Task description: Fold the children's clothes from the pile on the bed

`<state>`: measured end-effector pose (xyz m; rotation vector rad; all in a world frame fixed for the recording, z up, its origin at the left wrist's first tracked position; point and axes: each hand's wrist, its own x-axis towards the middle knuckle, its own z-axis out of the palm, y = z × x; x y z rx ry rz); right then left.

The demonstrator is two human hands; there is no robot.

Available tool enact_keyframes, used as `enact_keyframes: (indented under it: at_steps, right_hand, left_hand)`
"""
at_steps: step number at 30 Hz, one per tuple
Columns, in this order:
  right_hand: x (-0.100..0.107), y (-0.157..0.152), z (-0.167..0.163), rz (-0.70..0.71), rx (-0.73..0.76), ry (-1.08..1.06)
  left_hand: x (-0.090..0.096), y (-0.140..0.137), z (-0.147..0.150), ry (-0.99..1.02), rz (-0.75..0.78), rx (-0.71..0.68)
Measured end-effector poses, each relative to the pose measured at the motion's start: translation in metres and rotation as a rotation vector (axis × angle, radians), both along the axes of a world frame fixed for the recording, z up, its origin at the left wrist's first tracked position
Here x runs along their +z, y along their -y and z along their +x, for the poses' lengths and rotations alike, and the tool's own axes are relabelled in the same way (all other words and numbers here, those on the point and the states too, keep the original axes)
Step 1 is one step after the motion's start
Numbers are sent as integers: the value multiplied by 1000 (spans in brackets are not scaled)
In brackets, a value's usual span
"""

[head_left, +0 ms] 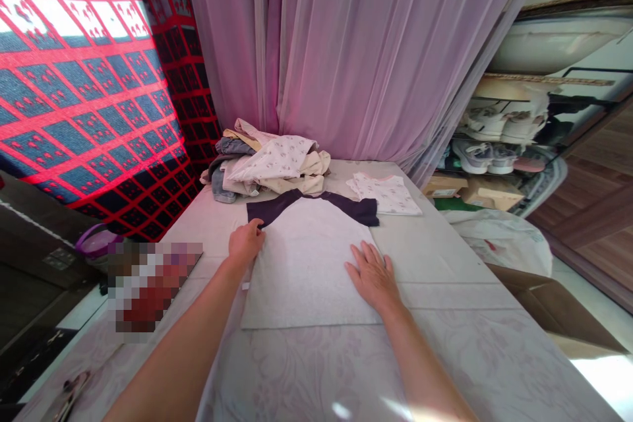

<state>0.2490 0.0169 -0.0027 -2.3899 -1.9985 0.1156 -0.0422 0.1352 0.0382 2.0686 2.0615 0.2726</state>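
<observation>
A white T-shirt (306, 270) with dark raglan sleeves lies spread flat on the cloth-covered table, its neckline away from me. At its left edge, just under the left sleeve, my left hand (246, 241) has its fingers closed on the fabric. My right hand (374, 275) rests flat with fingers spread on the right side of the shirt, below the right sleeve. Behind the right sleeve lies a folded white patterned garment (390, 194). A heap of crumpled clothes (277, 161) sits beyond the left sleeve.
The tabletop (445, 283) runs back to a purple curtain (346, 53). On the right stand a shoe rack (489, 135) and an open cardboard box (548, 303). Scissors (72, 392) lie at the near left. A blurred-out item (153, 287) is on the left edge.
</observation>
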Motion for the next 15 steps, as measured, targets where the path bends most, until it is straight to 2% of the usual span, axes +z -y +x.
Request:
enact_keyframes:
  at_steps: [8,12,15]
  right_hand:
    - [0,0,0,6,6,8]
    - [-1,1,0,24,15,11]
    - [-1,1,0,32,14,10]
  left_hand:
    - [-6,11,-8,-10,88,-23]
    - [-22,37,11,-87,202,-249]
    - [-37,57,29,-155,164,-357]
